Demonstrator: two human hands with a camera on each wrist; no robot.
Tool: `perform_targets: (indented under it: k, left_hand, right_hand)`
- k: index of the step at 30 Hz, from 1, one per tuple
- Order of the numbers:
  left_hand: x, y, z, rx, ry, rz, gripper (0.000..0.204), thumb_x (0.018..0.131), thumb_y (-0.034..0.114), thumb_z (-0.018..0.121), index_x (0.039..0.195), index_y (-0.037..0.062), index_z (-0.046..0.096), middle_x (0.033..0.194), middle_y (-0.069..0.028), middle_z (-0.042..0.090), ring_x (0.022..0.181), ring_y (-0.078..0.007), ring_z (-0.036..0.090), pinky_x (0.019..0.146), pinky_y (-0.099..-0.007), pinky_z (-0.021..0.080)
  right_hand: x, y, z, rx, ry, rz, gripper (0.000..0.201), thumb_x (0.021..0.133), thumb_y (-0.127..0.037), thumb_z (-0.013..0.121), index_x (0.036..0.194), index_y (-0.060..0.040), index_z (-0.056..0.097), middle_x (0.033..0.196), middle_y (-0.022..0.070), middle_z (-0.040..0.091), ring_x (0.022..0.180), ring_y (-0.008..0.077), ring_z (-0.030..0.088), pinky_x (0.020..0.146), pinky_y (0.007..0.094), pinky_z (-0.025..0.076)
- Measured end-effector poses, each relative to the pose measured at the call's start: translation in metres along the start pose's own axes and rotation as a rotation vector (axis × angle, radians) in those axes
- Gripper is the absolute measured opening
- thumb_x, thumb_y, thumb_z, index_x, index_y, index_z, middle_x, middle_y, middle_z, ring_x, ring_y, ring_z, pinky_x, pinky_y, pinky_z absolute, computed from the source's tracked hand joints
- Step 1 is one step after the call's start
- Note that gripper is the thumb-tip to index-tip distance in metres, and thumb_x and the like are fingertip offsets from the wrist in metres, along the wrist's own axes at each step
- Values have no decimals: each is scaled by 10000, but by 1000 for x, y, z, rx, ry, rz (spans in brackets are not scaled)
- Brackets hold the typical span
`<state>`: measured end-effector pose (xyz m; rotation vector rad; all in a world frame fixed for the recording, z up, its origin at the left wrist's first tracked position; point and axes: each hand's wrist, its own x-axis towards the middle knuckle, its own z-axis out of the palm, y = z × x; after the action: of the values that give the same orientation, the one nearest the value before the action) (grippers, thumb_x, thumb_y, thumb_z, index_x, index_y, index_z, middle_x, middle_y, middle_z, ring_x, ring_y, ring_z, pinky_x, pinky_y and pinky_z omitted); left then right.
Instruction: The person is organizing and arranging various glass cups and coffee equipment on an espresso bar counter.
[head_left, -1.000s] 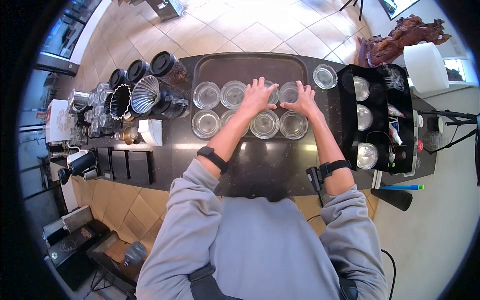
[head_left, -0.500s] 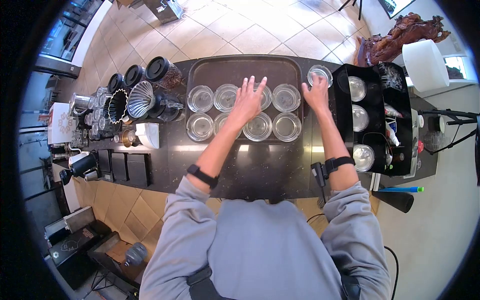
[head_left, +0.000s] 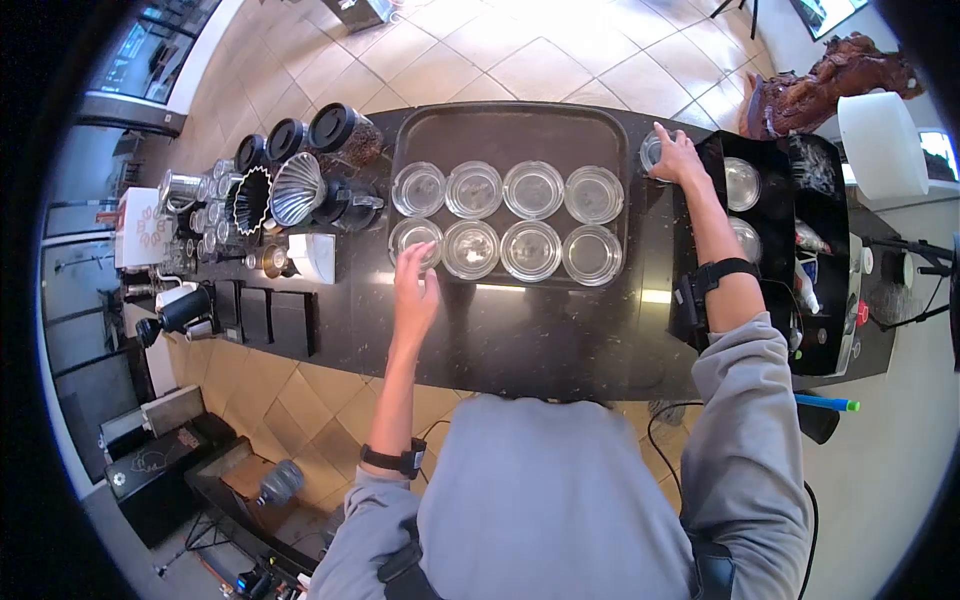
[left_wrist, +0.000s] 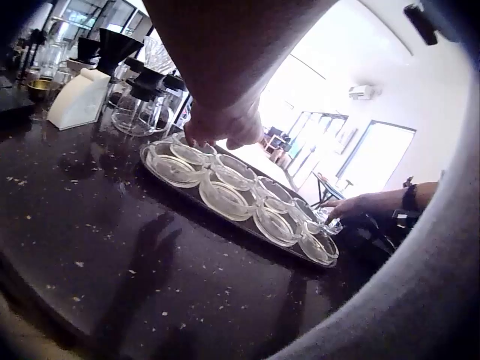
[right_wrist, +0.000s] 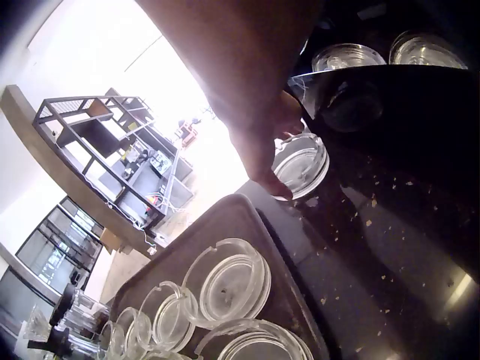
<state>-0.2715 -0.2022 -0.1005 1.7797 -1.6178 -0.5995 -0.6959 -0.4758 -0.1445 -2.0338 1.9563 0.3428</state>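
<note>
Beyond the tray's right edge, my right hand (head_left: pixel 678 158) holds a clear glass ashtray (right_wrist: pixel 304 166), thumb on one side of the rim and fingers on the other. In the head view the hand covers part of that ashtray. The brown tray (head_left: pixel 505 130) carries two rows of matching glass ashtrays (head_left: pixel 533 190). My left hand (head_left: pixel 414 300) is at the tray's front left corner, its loosely bent fingertips overlapping the front left ashtray (head_left: pixel 405 236) in the head view. Nothing is gripped in the left hand.
To the right stands a black organizer (head_left: pixel 775 205) with more glass ashtrays (head_left: pixel 741 184) and small tubes. Lidded jars (head_left: pixel 345 133), a ribbed glass dripper (head_left: pixel 298 190) and a white filter holder (head_left: pixel 313 258) stand left of the tray. Dark counter (head_left: pixel 500 340) lies in front.
My right hand has moved right, from the tray's rear right ashtray to the one beside the tray. My left hand has drawn back from the middle ashtrays to the front left.
</note>
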Motion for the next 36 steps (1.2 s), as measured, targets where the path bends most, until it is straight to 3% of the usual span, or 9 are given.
perform_targets:
  k: [5, 9, 11, 13, 15, 19, 24, 29, 36]
  left_hand:
    - [-15, -7, -5, -34, 17, -91, 389, 893, -16, 515, 1274, 34, 576, 1271, -161, 541, 1181, -301, 545, 1004, -379, 434]
    - [-20, 4, -8, -146, -117, -212, 255, 937, 67, 552, 1181, 39, 623, 1095, -125, 632, 945, -246, 622, 826, -347, 490]
    - [-27, -3, -8, -168, -169, -215, 211, 951, 101, 566, 1137, 35, 641, 1023, -119, 660, 858, -234, 635, 772, -343, 496]
    - [-37, -21, 0, -189, -246, -233, 193, 969, 163, 580, 1067, 16, 656, 917, -138, 669, 785, -240, 635, 755, -347, 500]
    - [-43, -33, 6, -207, -263, -243, 211, 974, 190, 577, 1032, 2, 653, 915, -156, 668, 783, -241, 634, 752, -345, 496]
    - [-45, -50, 18, -217, -282, -279, 231, 987, 207, 577, 998, -16, 638, 863, -108, 656, 739, -178, 588, 723, -321, 485]
    - [-43, -59, 23, -251, -344, -299, 236, 976, 223, 597, 998, -9, 633, 770, -98, 601, 678, -158, 533, 662, -324, 465]
    - [-45, -64, 21, -260, -377, -235, 176, 954, 175, 598, 969, 3, 630, 831, -115, 593, 694, -210, 579, 678, -358, 482]
    - [-48, -76, 22, -348, -384, -160, 136, 952, 133, 598, 968, 1, 626, 833, -96, 578, 684, -188, 559, 668, -325, 474]
  right_hand:
    - [-8, 2, -13, -13, -14, -48, 1054, 636, -322, 864, 1531, -224, 318, 1445, 304, 387, 1328, 460, 415, 1084, 484, 416]
    - [-18, -8, -20, 14, 78, -31, 996, 618, -381, 874, 1482, -209, 409, 1351, 305, 464, 1268, 461, 461, 1034, 497, 448]
    - [-20, -20, -29, 112, 276, -5, 962, 637, -403, 853, 1474, -195, 425, 1306, 319, 480, 1242, 473, 469, 1011, 506, 455]
    - [-18, -43, -45, 144, 326, -18, 954, 637, -441, 836, 1465, -182, 442, 1277, 330, 483, 1225, 475, 468, 1001, 511, 455]
    - [-15, -78, -60, 250, 386, -207, 976, 620, -464, 837, 1465, -172, 446, 1261, 337, 480, 1224, 475, 461, 1006, 516, 451]
    - [-13, -170, -61, 350, 299, -283, 993, 614, -480, 845, 1469, -178, 439, 1322, 356, 436, 1251, 474, 449, 1008, 514, 458]
    - [-3, -250, -38, 255, 216, -212, 1015, 601, -457, 864, 1473, -184, 421, 1372, 343, 402, 1333, 490, 381, 1000, 527, 481]
    - [9, -271, -24, 201, 122, -163, 1015, 602, -457, 882, 1464, -179, 424, 1458, 350, 327, 1365, 498, 342, 1019, 549, 466]
    - [18, -272, -12, 167, 68, -111, 1028, 617, -500, 873, 1479, -193, 406, 1503, 342, 279, 1422, 497, 259, 1065, 566, 417]
